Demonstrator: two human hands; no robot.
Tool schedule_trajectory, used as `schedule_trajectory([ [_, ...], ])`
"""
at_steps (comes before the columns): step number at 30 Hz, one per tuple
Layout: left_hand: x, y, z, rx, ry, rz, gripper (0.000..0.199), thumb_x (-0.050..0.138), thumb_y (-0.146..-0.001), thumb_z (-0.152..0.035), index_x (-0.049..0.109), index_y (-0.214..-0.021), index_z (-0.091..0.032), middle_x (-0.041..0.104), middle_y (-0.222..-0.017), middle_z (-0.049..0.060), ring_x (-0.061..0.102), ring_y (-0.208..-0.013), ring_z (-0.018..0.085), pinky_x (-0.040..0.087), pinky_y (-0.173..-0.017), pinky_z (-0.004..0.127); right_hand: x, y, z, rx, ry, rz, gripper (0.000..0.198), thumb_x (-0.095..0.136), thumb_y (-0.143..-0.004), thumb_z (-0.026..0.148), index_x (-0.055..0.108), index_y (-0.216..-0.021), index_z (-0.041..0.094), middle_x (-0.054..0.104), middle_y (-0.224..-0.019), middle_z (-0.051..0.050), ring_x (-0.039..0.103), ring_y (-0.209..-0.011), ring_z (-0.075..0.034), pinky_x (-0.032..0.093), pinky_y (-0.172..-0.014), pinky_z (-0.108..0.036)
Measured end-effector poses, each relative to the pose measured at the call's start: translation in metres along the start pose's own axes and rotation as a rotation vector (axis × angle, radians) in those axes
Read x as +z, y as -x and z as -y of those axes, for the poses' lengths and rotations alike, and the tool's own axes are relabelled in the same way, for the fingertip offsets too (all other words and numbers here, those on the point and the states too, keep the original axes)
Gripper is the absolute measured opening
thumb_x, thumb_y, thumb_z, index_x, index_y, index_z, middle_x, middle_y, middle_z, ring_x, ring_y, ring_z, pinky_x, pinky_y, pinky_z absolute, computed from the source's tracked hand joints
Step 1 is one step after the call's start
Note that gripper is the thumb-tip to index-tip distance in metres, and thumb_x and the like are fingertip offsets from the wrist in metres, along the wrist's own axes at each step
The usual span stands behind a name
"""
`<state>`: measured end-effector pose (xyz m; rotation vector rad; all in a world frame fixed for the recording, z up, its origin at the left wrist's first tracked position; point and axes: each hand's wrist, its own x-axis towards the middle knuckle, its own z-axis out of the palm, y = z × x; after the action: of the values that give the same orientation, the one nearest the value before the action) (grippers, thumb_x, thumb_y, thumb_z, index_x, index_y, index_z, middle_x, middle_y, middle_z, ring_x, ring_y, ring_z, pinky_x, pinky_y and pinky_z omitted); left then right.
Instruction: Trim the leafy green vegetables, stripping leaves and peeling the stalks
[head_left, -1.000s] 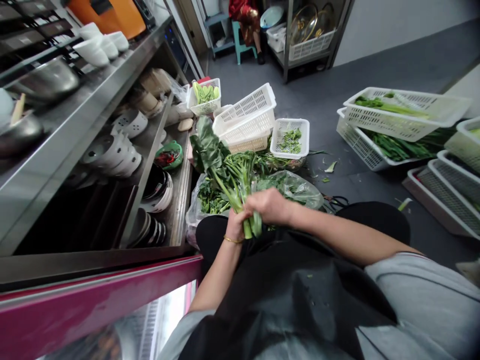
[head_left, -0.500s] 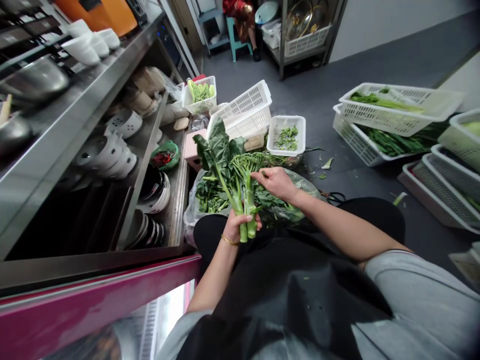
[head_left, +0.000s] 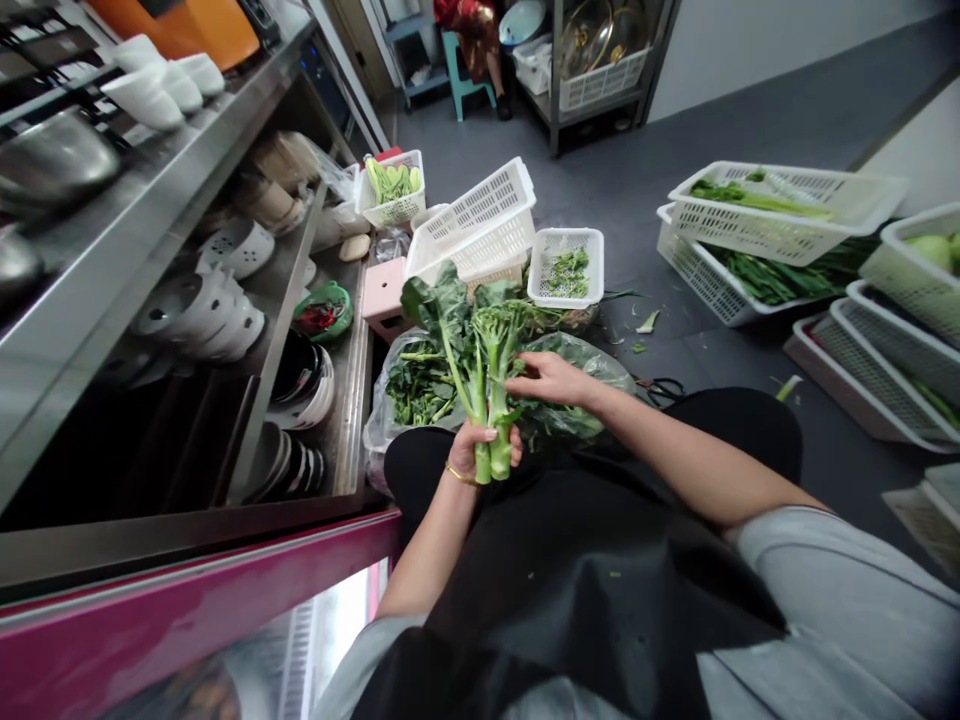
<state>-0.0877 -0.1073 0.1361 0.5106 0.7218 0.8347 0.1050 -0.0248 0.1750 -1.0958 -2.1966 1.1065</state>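
Head view, left hand clasping green stalks, palm hidden, right hand alongside, its grip unclear

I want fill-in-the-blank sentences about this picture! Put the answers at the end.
The bare hand gripping thick-stemmed, leafy green vegetables is the ____ one.
That hand also wears a thin ____-coloured bracelet.
The round green plastic basket has contents coloured mainly ____.
On the teal plastic stool sits a ____.

Missing words: left; gold; red; person.

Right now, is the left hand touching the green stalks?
Touching. The head view shows the left hand wrapped around the green stalks near their lower ends.
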Motion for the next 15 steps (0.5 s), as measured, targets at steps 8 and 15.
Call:
schedule_trajectory([
  [8,0.005,-0.008,0.006,0.280,-0.224,-0.462,0.023,0.072,-0.057,-0.023,0.057,-0.071,-0.012,0.060,-0.057,0.002,0.057,-0.046,0.013,0.044,-0.044,0.024,0.023,0.031,0.038,-0.146,0.212,-0.127,0.041,0.043,-0.089,0.049,0.059,-0.071,0.016,0.062,-0.063,-0.004,0.054,-0.056,-0.012,0.034,-0.056,-0.023],
  [15,0.001,-0.006,0.014,0.344,-0.450,-0.469,0.044,0.079,-0.053,-0.022,0.057,-0.091,-0.015,0.065,-0.067,0.001,0.063,-0.057,0.017,0.048,-0.053,0.026,0.004,-0.024,0.008,0.193,0.011,-0.079,0.042,0.050,-0.084,0.053,0.054,-0.064,0.016,0.051,-0.045,0.003,0.047,-0.042,-0.010,0.032,-0.050,-0.021],
])
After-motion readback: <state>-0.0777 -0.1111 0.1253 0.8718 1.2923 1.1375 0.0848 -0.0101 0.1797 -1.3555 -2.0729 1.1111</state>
